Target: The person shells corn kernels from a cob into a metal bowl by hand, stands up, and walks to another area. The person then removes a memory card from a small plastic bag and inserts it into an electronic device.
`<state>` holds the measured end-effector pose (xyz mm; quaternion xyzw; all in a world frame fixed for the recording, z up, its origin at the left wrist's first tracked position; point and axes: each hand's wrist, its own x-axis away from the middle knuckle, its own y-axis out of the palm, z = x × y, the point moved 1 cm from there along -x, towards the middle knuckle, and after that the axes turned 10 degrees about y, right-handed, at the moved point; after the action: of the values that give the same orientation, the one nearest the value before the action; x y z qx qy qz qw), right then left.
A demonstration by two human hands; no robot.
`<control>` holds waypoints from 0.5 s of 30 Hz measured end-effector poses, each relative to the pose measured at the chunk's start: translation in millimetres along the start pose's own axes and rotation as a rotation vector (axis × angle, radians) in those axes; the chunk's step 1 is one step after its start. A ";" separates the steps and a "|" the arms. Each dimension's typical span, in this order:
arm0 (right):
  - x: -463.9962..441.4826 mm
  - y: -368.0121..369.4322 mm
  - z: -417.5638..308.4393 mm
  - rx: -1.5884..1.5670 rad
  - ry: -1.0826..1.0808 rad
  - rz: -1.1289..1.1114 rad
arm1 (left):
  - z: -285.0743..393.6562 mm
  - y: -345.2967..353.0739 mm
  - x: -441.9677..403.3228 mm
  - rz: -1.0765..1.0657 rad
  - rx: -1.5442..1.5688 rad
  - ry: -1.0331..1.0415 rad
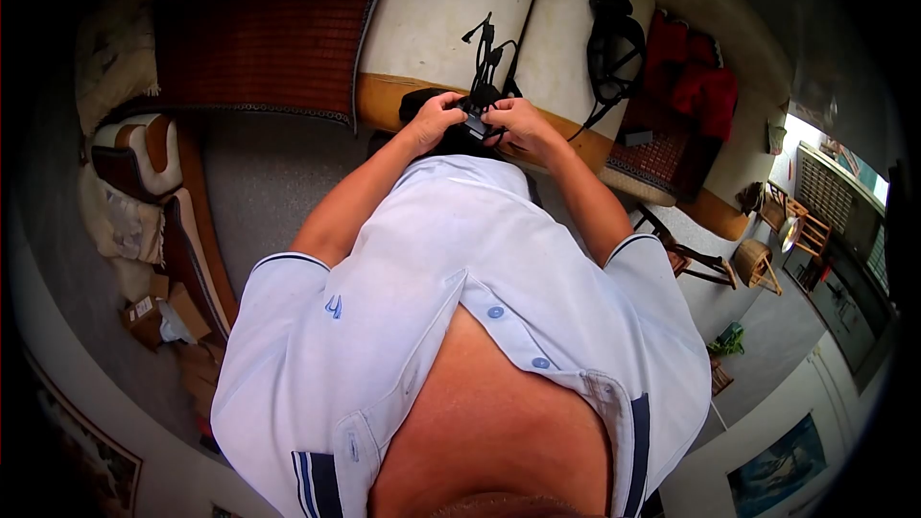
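Close to the front edge of the sofa, both my hands meet around a small dark box-shaped device (475, 126) with a lighter grey face. My left hand (435, 122) grips its left side, fingers closed and thumb on top. On the other side, my right hand (521, 125) pinches at its edge, where the fingertips partly hide what they touch. A bundle of black cables (485, 62) rises from beyond the device onto the pale sofa cushion. Something black, whose kind I cannot make out, lies beneath and behind my hands.
On the sofa (446, 10) to the right rests a black strapped headset-like item (612, 48), with red cloth (705, 82) beside it. A brown woven mat (269, 34) covers the left seat. Wooden chairs (696, 254) stand at right, and cardboard boxes (149, 319) at lower left.
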<state>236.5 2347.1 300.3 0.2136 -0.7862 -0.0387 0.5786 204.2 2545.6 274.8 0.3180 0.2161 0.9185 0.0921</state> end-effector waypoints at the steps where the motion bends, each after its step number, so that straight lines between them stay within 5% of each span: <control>1: -0.7 -0.5 -0.2 -0.009 -0.009 -0.006 | -0.1 -0.1 0.0 0.013 0.017 -0.001; 15: 18.5 13.9 -2.9 0.034 -0.054 0.057 | -3.5 -2.2 -0.4 0.017 -0.036 0.062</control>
<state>230.7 2353.2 322.0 0.1997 -0.8078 -0.0147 0.5543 202.5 2546.2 271.2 0.2896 0.1997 0.9324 0.0834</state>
